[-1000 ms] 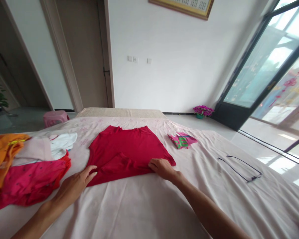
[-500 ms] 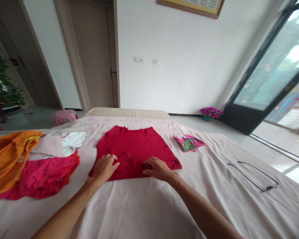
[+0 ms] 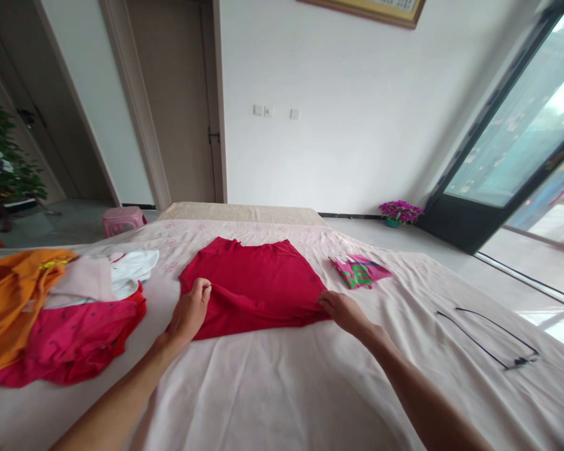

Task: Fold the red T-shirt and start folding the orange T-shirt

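A red shirt [image 3: 258,279] lies spread on the pale bedsheet [image 3: 263,388] in front of me. My left hand [image 3: 192,308] is closed, pinching the cloth near the shirt's left side and lifting a ridge there. My right hand [image 3: 345,308] is closed on the shirt's near right corner, its fingers partly hidden. Just beyond my right hand sits a folded pink garment [image 3: 373,270] with green and white print.
At left is a pile of clothes, with an orange garment [image 3: 14,294] on top and a dotted pink one [image 3: 82,332]. Black-framed glasses [image 3: 491,344] rest on the sheet at right. A pink stool [image 3: 123,220] stands past the bed's far left edge.
My hands have spread apart from the shirt's near middle and closed on its cloth; the right has moved out to the corner. The shirt's near edge is now pulled and slightly raised.
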Demonstrator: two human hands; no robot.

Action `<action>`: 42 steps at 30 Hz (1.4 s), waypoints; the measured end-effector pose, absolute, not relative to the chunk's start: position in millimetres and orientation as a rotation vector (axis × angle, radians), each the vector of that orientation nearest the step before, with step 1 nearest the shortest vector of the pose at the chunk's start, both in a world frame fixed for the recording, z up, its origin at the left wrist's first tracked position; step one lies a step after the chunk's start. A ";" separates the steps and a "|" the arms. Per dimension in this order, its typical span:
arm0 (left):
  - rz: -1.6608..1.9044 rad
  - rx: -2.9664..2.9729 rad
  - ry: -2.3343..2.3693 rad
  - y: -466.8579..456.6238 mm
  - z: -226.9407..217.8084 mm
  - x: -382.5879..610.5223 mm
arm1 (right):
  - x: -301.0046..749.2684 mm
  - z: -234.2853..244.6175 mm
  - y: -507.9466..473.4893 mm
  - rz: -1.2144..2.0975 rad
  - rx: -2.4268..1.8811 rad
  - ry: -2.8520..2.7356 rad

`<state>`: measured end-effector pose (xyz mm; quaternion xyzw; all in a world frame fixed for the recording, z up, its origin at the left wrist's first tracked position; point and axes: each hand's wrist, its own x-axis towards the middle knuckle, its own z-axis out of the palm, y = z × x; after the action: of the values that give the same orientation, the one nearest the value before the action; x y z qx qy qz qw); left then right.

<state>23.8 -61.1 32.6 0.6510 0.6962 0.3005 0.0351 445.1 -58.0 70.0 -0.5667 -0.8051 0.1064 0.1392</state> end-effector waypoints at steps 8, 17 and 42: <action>0.864 1.961 2.219 -9.8 47.5 12.2 | 428.2 91.7 -25.6 0.560 -1.560 -2.515; 0.721 1.862 2.128 -5.4 33.2 0.9 | 447.7 56.1 -7.7 0.644 -1.572 -2.301; 0.579 2.623 1.959 -87.2 -1.5 1.1 | 288.1 65.1 28.3 0.337 -1.560 -2.260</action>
<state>1.1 -87.2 -1.5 0.7857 0.5867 0.1735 -0.0915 288.1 28.3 65.1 -0.5541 -0.8025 0.1195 0.1863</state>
